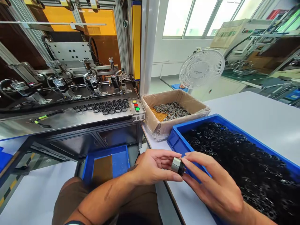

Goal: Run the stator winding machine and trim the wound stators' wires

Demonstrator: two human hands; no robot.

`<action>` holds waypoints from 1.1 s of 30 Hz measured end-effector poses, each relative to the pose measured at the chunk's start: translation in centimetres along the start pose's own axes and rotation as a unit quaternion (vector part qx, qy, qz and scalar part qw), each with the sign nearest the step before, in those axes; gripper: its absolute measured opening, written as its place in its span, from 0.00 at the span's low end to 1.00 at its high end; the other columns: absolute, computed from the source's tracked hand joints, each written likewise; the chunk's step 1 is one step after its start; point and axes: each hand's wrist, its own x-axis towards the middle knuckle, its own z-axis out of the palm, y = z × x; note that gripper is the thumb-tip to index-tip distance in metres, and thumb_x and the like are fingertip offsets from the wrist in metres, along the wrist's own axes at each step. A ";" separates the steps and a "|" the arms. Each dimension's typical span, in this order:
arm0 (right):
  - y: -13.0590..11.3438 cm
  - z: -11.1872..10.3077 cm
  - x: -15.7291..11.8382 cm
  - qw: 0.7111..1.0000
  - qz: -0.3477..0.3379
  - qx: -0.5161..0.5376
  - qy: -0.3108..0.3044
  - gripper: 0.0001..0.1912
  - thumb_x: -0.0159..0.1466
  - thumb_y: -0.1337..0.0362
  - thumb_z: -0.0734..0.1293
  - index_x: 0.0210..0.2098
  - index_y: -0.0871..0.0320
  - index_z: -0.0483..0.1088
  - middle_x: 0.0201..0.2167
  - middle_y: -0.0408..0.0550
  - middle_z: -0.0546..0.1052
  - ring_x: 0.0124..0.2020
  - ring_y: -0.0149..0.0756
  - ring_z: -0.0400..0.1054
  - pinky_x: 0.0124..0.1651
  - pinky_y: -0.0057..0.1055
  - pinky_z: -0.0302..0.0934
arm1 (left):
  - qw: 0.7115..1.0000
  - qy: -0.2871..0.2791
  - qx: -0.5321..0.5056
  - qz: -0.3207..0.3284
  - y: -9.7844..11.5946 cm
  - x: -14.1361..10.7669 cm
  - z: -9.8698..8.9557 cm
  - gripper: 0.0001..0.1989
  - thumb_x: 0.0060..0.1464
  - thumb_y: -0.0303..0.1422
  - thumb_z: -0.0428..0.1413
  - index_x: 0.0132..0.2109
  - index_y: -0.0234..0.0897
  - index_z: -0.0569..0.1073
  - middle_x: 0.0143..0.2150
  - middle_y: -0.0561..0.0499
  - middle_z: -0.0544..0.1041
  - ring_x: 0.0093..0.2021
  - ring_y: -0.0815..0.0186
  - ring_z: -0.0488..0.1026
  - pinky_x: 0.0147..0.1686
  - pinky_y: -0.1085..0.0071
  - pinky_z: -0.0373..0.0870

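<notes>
My left hand (pixel 154 165) holds a small cylinder (pixel 176 165) with a silver metal band and a black end, gripped between thumb and fingers. The fingertips of my right hand (pixel 211 181) pinch the black end from the other side. Both hands are over the near edge of the white table, beside a blue crate (pixel 174 137) full of black round parts (pixel 225 147). Behind the crate stands a plastic-lined cardboard box (pixel 161 126) with metallic rings (pixel 173 111) inside.
A machine bench (pixel 70 120) at left carries rows of black rings (pixel 110 106) and a button box (pixel 138 117). A white fan (pixel 201 68) stands behind the cardboard box. Another blue crate (pixel 120 159) lies low, near my knees.
</notes>
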 end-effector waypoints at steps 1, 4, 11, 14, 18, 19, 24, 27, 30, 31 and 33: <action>0.1 0.0 -0.1 1.000 -0.003 -0.001 -0.006 0.26 0.61 0.76 0.71 0.59 0.61 0.69 0.48 0.57 0.75 0.51 0.44 0.73 0.52 0.40 0.74 | 1.000 0.000 0.002 -0.002 0.0 0.0 -0.1 0.32 0.31 0.27 0.76 0.48 0.34 0.80 0.39 0.48 0.84 0.39 0.64 0.81 0.47 0.65 0.77; 0.2 0.0 -0.3 1.000 -0.004 0.001 -0.016 0.26 0.62 0.74 0.71 0.59 0.62 0.68 0.48 0.58 0.75 0.51 0.45 0.73 0.51 0.42 0.74 | 1.000 0.003 0.011 -0.008 0.2 0.0 -0.1 0.32 0.31 0.27 0.76 0.49 0.34 0.81 0.38 0.48 0.84 0.39 0.64 0.81 0.45 0.68 0.77; -0.6 0.3 0.8 1.000 0.006 -0.003 -0.001 0.18 0.64 0.71 0.70 0.53 0.63 0.70 0.42 0.56 0.78 0.45 0.41 0.74 0.46 0.37 0.74 | 0.998 0.011 0.056 0.038 -0.3 -1.1 0.3 0.27 0.46 0.34 0.71 0.55 0.38 0.79 0.46 0.44 0.84 0.47 0.58 0.81 0.51 0.64 0.75; -1.0 0.4 1.2 1.000 -0.007 -0.012 0.000 0.14 0.65 0.71 0.68 0.51 0.66 0.70 0.40 0.57 0.78 0.43 0.41 0.74 0.45 0.38 0.74 | 0.991 0.009 0.108 0.084 -0.6 -1.7 0.6 0.24 0.56 0.35 0.65 0.60 0.45 0.76 0.57 0.46 0.79 0.59 0.57 0.75 0.61 0.62 0.68; -0.8 0.5 1.4 0.997 0.061 0.046 0.001 0.16 0.66 0.66 0.69 0.52 0.63 0.70 0.42 0.56 0.77 0.44 0.40 0.74 0.46 0.37 0.74 | 0.988 0.001 0.137 0.073 -0.7 -1.7 0.7 0.22 0.61 0.37 0.60 0.61 0.42 0.74 0.58 0.42 0.78 0.57 0.55 0.75 0.60 0.59 0.70; -0.6 0.5 1.4 0.991 0.103 0.084 -0.001 0.18 0.66 0.63 0.70 0.53 0.62 0.70 0.44 0.56 0.77 0.45 0.39 0.74 0.47 0.36 0.74 | 0.990 -0.004 0.131 0.060 -0.7 -1.7 0.7 0.22 0.61 0.38 0.59 0.62 0.41 0.74 0.58 0.41 0.78 0.55 0.55 0.77 0.57 0.59 0.72; 0.2 1.3 0.9 0.953 0.223 0.205 -0.032 0.13 0.67 0.61 0.69 0.50 0.58 0.72 0.40 0.49 0.78 0.40 0.34 0.74 0.44 0.29 0.73 | 0.994 0.005 0.091 0.060 -1.2 -1.3 0.9 0.21 0.58 0.40 0.62 0.57 0.41 0.77 0.52 0.43 0.80 0.43 0.62 0.78 0.46 0.66 0.76; 0.1 1.7 0.7 0.959 0.195 0.205 -0.022 0.12 0.68 0.64 0.67 0.50 0.59 0.71 0.39 0.50 0.78 0.39 0.33 0.73 0.43 0.29 0.72 | 0.993 0.028 0.098 0.067 -1.5 -1.0 1.2 0.17 0.61 0.39 0.60 0.55 0.38 0.78 0.48 0.44 0.80 0.41 0.65 0.76 0.45 0.69 0.75; -0.1 1.7 0.7 0.951 0.218 0.217 -0.038 0.13 0.67 0.65 0.68 0.51 0.58 0.71 0.40 0.48 0.78 0.38 0.32 0.73 0.43 0.27 0.72 | 0.992 0.013 0.103 0.078 -1.5 -0.9 1.4 0.19 0.60 0.38 0.60 0.57 0.39 0.77 0.51 0.44 0.79 0.48 0.61 0.76 0.49 0.68 0.73; -0.1 1.7 0.7 0.947 0.230 0.221 -0.042 0.13 0.68 0.65 0.68 0.52 0.57 0.70 0.40 0.46 0.78 0.38 0.31 0.73 0.42 0.26 0.72 | 0.990 0.008 0.109 0.089 -1.4 -0.9 1.4 0.20 0.60 0.38 0.61 0.58 0.39 0.76 0.52 0.43 0.79 0.51 0.59 0.75 0.52 0.66 0.72; -0.2 1.6 0.7 0.949 0.231 0.212 -0.037 0.15 0.68 0.66 0.67 0.54 0.55 0.69 0.41 0.46 0.78 0.38 0.30 0.73 0.43 0.24 0.72 | 0.983 0.005 0.140 0.119 -1.4 -1.0 1.3 0.22 0.60 0.39 0.60 0.60 0.39 0.74 0.54 0.43 0.79 0.55 0.57 0.74 0.57 0.63 0.69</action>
